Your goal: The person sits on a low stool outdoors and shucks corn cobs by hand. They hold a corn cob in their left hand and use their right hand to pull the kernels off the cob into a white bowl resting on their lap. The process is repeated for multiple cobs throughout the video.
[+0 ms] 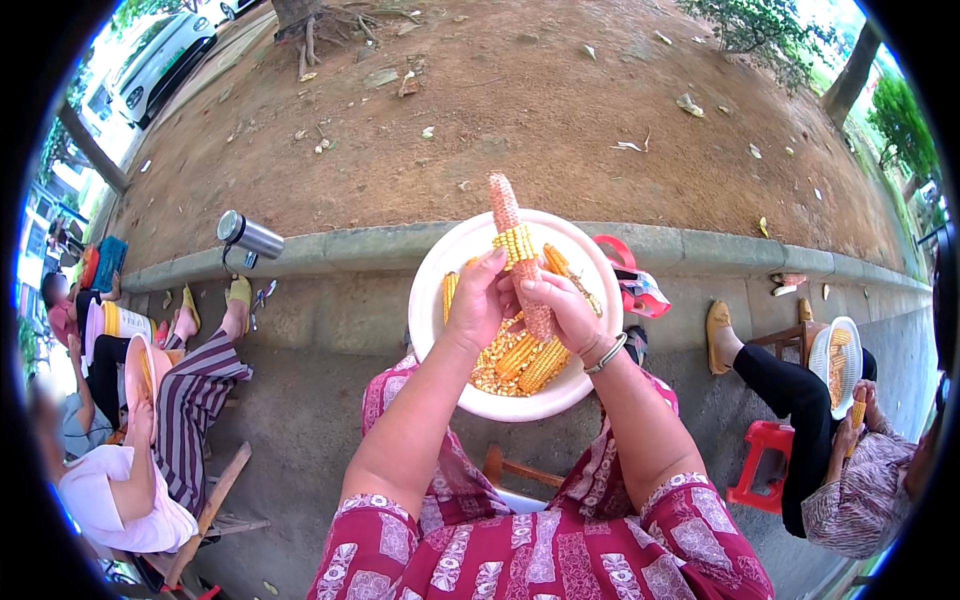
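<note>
Both my hands hold one corn cob [516, 244] over a white basin [424, 315]. The cob is bare and pinkish at its two ends, with a band of yellow kernels left around its middle. My left hand [480, 300] has its thumb close to the kernel band. My right hand [562, 307], with a bangle at the wrist, grips the lower bare part. Loose kernels [491, 375] and several yellow corn ears [544, 367] lie in the basin, which rests at my lap. Part of its contents is hidden by my hands.
A concrete curb [360, 247] runs behind the basin, bordering brown soil. A steel flask [255, 234] stands at the left; a red-handled bag [641, 289] is right of the basin. People with corn containers sit on both sides, a red stool [761, 465] near the right one.
</note>
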The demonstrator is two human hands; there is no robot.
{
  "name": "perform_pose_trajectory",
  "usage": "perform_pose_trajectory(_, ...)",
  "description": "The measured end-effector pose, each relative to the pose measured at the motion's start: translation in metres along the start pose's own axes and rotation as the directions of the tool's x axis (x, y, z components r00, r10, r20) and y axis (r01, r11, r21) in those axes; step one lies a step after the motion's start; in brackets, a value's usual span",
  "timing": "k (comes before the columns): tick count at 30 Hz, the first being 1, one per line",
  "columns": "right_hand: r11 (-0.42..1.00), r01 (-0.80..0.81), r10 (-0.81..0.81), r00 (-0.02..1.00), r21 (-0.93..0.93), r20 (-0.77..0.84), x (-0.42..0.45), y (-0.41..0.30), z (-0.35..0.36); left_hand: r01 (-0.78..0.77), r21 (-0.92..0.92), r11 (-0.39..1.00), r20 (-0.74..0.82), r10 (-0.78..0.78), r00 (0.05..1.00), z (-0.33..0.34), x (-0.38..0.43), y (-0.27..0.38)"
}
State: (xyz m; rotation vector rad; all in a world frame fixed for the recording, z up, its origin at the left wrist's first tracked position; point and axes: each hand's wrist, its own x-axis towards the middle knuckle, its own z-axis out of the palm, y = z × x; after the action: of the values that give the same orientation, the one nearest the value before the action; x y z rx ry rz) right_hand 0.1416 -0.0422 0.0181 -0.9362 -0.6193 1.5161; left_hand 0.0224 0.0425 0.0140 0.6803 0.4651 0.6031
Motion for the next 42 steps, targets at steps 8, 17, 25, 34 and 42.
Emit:
perform_pose_trajectory(8,0.958,0.236,-0.278,0.904,-0.163,-0.324,0.004,0.004,-0.013,-0.065,-0.11,0.992,-0.044,0.061,0.997,-0.008,0.004,-0.003)
perform_pose_trajectory(17,0.967,0.23,-0.254,0.915,-0.112,-0.312,0.005,0.005,-0.008,-0.15,-0.008,0.989,-0.068,0.149,0.986,0.004,0.004,-0.013)
perform_pose_trajectory(25,0.982,0.188,-0.186,0.928,-0.025,-0.324,0.007,0.01,-0.013,-0.085,-0.038,0.996,-0.042,0.084,0.996,0.004,0.002,-0.014)
perform_pose_trajectory(34,0.98,0.2,-0.181,0.919,0.017,-0.351,0.005,0.012,-0.006,-0.026,0.031,0.999,-0.052,0.027,0.998,0.005,-0.004,-0.007)
perform_pose_trajectory(42,0.979,0.195,-0.206,0.914,-0.067,-0.349,0.005,0.011,-0.004,0.019,0.008,1.0,-0.073,-0.018,0.997,0.002,-0.002,-0.009)
